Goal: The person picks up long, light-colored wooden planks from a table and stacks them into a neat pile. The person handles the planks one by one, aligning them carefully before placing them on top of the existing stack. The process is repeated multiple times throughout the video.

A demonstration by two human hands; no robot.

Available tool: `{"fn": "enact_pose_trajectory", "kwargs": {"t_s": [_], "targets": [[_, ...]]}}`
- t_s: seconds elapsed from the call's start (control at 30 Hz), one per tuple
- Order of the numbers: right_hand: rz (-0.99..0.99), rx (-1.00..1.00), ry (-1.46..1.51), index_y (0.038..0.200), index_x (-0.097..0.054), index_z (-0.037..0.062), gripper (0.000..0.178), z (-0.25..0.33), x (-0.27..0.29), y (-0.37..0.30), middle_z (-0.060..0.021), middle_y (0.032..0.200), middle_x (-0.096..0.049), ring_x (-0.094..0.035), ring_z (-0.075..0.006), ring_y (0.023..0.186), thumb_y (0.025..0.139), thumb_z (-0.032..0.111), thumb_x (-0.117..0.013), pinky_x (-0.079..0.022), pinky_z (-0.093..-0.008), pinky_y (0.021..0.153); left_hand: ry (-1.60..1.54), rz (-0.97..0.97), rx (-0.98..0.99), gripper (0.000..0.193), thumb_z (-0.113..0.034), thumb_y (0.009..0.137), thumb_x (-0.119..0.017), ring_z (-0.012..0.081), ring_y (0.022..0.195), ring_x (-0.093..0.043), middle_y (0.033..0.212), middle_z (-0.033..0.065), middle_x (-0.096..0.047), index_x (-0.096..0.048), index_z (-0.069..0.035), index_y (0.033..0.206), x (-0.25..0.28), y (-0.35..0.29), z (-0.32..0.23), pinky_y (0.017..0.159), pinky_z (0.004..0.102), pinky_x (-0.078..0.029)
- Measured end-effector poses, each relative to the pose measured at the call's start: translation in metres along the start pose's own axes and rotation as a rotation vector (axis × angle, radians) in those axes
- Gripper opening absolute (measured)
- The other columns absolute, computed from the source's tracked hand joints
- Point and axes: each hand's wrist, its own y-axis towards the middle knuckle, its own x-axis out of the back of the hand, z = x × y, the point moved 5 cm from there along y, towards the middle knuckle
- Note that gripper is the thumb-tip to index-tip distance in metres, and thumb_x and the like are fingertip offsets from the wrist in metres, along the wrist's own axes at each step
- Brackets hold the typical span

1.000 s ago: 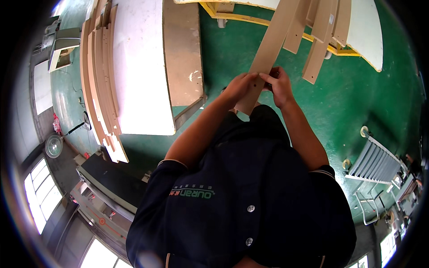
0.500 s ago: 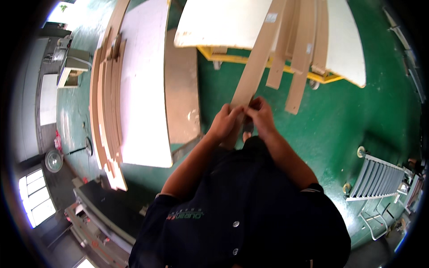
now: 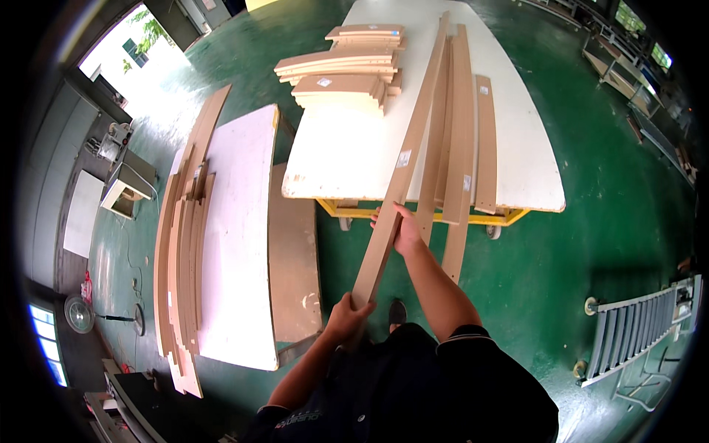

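Since the earlier frame your hands have spread apart along the long wooden strip (image 3: 402, 170): left hand (image 3: 347, 314) grips its near end, right hand (image 3: 402, 229) wraps it farther up. Its far end lies on the white table (image 3: 347, 155); fingers partly hidden.

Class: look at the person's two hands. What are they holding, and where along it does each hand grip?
A long wooden strip: left hand at its near end, right hand a little farther up.

floor (image 3: 605, 244): glossy green | window (image 3: 44, 343): bright, left | white worktable (image 3: 347, 148) on yellow cart frame (image 3: 509, 216)
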Motion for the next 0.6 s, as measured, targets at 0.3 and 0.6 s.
{"fn": "enact_pose_trajectory", "kwargs": {"t_s": [0.3, 0.6], "targets": [[-0.129, 0.031, -0.106, 0.108, -0.046, 0.0063, 0.029, -0.041, -0.011, 0.013, -0.0133, 0.088, -0.058, -0.063, -0.0302, 0.072, 0.087, 0.015, -0.064, -0.056, -0.0458, 0.067, 0.166, -0.069, 0.028, 0.068, -0.051, 0.074, -0.076, 0.0456, 0.095, -0.065, 0.095, 0.0322, -0.066, -0.055, 0.006, 0.104, 0.025, -0.032, 0.045, 0.08, 0.0492, -0.052], [-0.159, 0.107, -0.187, 0.094, -0.053, 0.0001, 0.022, -0.095, -0.03, -0.035, -0.014, 0.078, -0.056, -0.061, -0.0289, 0.065, 0.082, 0.016, -0.064, -0.055, -0.0433, 0.065, 0.127, -0.042, 0.063, 0.069, -0.056, 0.07, -0.074, 0.0439, 0.09, -0.066, 0.089, 0.0294, -0.066, -0.056, 0.003, 0.101, 0.047, -0.078, 0.106, 0.078, 0.0485, -0.052]]}}
